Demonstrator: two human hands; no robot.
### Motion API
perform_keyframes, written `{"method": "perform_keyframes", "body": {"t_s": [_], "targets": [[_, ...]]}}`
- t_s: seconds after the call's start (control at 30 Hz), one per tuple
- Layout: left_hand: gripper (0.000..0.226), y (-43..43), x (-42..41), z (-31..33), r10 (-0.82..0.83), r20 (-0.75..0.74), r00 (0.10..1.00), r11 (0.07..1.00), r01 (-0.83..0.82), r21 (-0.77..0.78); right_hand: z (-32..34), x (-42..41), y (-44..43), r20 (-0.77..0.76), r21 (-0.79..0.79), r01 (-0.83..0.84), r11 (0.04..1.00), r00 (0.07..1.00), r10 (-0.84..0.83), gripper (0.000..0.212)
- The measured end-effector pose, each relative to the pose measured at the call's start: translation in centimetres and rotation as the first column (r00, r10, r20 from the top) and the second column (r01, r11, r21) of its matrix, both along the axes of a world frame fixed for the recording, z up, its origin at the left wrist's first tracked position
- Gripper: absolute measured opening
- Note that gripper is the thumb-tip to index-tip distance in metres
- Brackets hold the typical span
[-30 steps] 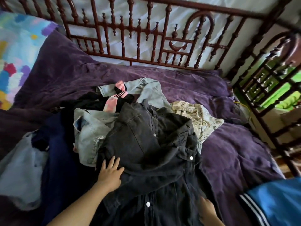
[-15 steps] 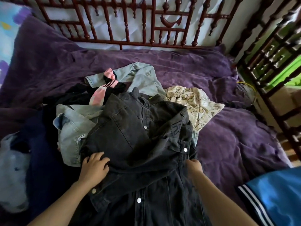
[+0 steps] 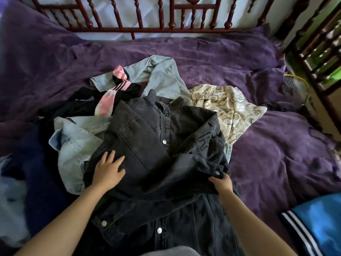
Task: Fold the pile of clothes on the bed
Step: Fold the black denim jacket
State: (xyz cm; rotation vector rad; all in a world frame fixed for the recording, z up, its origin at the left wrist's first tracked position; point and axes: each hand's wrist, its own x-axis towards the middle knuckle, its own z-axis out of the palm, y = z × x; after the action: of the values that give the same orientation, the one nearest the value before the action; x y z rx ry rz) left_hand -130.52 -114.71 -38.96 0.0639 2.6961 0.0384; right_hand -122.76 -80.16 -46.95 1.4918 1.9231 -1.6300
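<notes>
Left hand (image 3: 108,170) pressing flat, fingers spread wide, on the black denim jacket (image 3: 147,145) atop the pile, mid-bed (image 3: 276,154). Right hand (image 3: 220,182) pinches its right edge. Likely heavy, stiffish denim, so grip the seams.

Charcoal denim jacket (image 3: 147,145), purple bedspread (image 3: 276,154), pink-striped garment (image 3: 110,97)

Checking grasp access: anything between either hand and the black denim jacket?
Nothing visible. The black denim jacket lies uppermost, over the light blue denim garment. The left hand rests flat on it, and the right hand grips its edge beside a snap button.
</notes>
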Motion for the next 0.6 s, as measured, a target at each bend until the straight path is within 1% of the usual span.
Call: {"method": "perform_keyframes", "body": {"t_s": [0.07, 0.17, 0.2, 0.27, 0.33, 0.37, 0.4, 0.43, 0.47, 0.5, 0.53, 0.57, 0.6], "targets": [[0.055, 0.2, -0.4, -0.2, 0.013, 0.07, 0.997, 1.0, -0.011, -0.02, 1.8, 0.4, 0.7, -0.082, -0.061, 0.086, 0.994, 0.992, -0.091, 0.039], [0.055, 0.5, -0.6, 0.0, 0.022, 0.127, 0.992, 0.999, -0.018, -0.028, 5.6, 2.9, 2.1, -0.263, -0.093, 0.247, 0.964, 0.928, -0.263, 0.04], [0.056, 0.6, -0.6, 0.1, 0.021, 0.143, 0.99, 0.999, -0.017, -0.03, 6.8, 4.5, 2.5, -0.311, -0.118, 0.287, 0.951, 0.898, -0.31, 0.043], [0.057, 0.7, -0.5, 0.6, 0.016, 0.163, 0.987, 0.999, -0.009, -0.044, 8.8, 7.9, 3.0, -0.406, -0.164, 0.295, 0.941, 0.85, -0.337, 0.059], [0.058, 0.8, -0.1, 1.0, 0.009, 0.166, 0.986, 0.997, 0.004, -0.078, 9.7, 11.0, 3.0, -0.442, -0.156, 0.252, 0.955, 0.847, -0.296, 0.073], [0.059, 0.8, 0.2, 1.2, 0.008, 0.164, 0.986, 0.995, 0.009, -0.102, 9.4, 12.4, 2.7, -0.426, -0.118, 0.22, 0.968, 0.87, -0.249, 0.076], [0.059, 0.8, 0.6, 1.3, 0.009, 0.158, 0.987, 0.991, 0.012, -0.131, 8.8, 13.6, 2.2, -0.384, -0.074, 0.18, 0.981, 0.903, -0.195, 0.076], [0.06, 0.8, 1.0, 1.3, 0.014, 0.146, 0.989, 0.987, 0.01, -0.16, 7.7, 14.9, 1.6, -0.305, 0.003, 0.119, 0.993, 0.946, -0.113, 0.074], [0.061, 0.7, 1.5, 1.3, 0.021, 0.128, 0.992, 0.983, 0.003, -0.184, 6.3, 15.9, 1.1, -0.2, 0.075, 0.047, 0.996, 0.979, -0.031, 0.07], [0.061, 0.5, 2.0, 1.2, 0.028, 0.112, 0.993, 0.98, -0.005, -0.201, 5.0, 16.8, 0.5, -0.054, 0.127, -0.052, 0.991, 0.997, 0.059, 0.065], [0.062, 0.4, 2.6, 1.2, 0.03, 0.1, 0.995, 0.977, -0.008, -0.212, 4.0, 17.5, -0.1, 0.133, 0.164, -0.174, 0.971, 0.979, 0.153, 0.064], [0.063, 0.2, 3.2, 1.1, 0.027, 0.092, 0.995, 0.976, -0.006, -0.218, 3.2, 17.8, -0.6, 0.306, 0.182, -0.3, 0.936, 0.922, 0.236, 0.068], [0.064, 0.0, 3.7, 1.0, 0.021, 0.084, 0.996, 0.976, -0.002, -0.219, 2.7, 17.9, -1.0, 0.416, 0.16, -0.38, 0.911, 0.863, 0.287, 0.071]]}}
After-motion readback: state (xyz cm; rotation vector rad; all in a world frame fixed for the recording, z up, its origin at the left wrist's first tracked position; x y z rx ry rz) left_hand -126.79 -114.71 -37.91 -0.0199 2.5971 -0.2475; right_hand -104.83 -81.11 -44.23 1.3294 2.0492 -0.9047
